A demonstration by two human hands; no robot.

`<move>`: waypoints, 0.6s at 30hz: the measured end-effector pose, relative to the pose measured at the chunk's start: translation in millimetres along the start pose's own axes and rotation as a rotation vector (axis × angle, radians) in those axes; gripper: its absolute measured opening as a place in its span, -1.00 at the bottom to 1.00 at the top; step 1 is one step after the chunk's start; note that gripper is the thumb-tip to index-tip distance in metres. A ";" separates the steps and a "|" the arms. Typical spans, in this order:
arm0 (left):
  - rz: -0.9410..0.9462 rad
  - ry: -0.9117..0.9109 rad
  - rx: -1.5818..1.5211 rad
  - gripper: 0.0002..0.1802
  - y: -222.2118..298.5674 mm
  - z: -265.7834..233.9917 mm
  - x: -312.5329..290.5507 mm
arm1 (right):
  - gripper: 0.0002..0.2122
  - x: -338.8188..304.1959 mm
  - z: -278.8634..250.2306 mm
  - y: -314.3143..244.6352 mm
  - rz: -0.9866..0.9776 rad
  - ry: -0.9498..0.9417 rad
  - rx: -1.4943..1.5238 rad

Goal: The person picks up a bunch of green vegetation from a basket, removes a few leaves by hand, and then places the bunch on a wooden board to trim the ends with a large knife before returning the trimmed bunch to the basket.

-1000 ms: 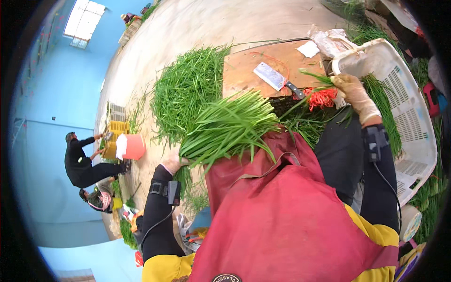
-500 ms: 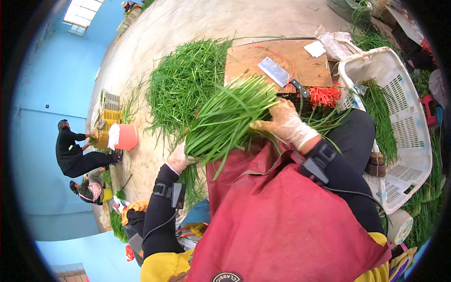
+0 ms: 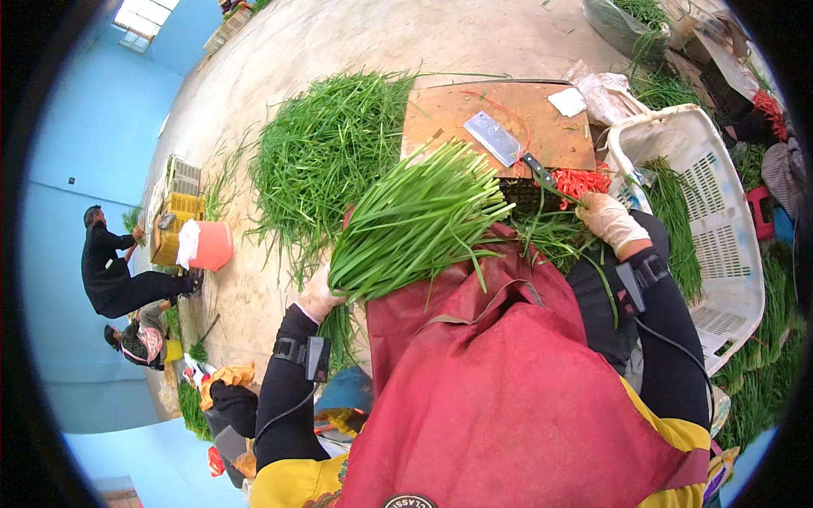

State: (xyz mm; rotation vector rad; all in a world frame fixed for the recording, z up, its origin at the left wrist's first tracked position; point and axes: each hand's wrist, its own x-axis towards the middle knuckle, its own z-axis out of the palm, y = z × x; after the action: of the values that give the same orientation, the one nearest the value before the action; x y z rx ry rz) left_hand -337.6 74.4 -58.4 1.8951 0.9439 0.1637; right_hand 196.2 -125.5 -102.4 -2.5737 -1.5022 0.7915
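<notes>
My gloved left hand (image 3: 319,296) grips the lower end of a thick bunch of green chives (image 3: 415,222) that fans out over my red apron (image 3: 508,372). My gloved right hand (image 3: 605,218) has reached to the right, over loose chive stalks by a heap of orange rubber bands (image 3: 583,181); I cannot tell if it holds any. Beyond lies a wooden cutting board (image 3: 461,118) with a cleaver (image 3: 500,142) on it.
A big pile of chives (image 3: 326,157) lies on the concrete floor to the left of the board. A white plastic crate (image 3: 720,220) with chives stands to my right. An orange bucket (image 3: 212,245), yellow crates (image 3: 178,212) and a crouching person (image 3: 114,267) are far left.
My right hand has let go of the bunch and moved right toward the rubber bands. The left hand still holds the bunch, now raised more upright over my lap.
</notes>
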 end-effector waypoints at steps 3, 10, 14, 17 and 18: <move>0.062 -0.059 0.180 -0.56 15.5 0.5 5.4 | -0.43 -21.2 -27.4 -23.3 -0.280 0.220 0.022; 0.087 -0.032 0.151 -0.56 41.5 4.0 8.7 | -0.39 8.8 -32.1 -144.3 -0.455 0.084 0.166; 0.110 -0.004 0.176 -0.51 26.3 -5.7 9.6 | -0.43 10.6 -12.6 -150.4 -0.388 -0.126 0.275; 0.141 0.025 0.325 -0.48 11.2 -7.8 9.1 | -0.47 8.8 0.0 -141.7 -0.502 -0.070 0.449; 0.138 0.031 0.331 -0.47 8.3 -7.9 10.0 | -0.47 8.5 4.4 -141.0 -0.506 -0.080 0.507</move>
State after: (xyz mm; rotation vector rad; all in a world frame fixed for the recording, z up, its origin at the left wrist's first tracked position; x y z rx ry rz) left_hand -330.0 84.8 -50.4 2.2699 0.9030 0.1245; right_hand 85.0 -45.4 -67.6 -1.7247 -1.6091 1.0364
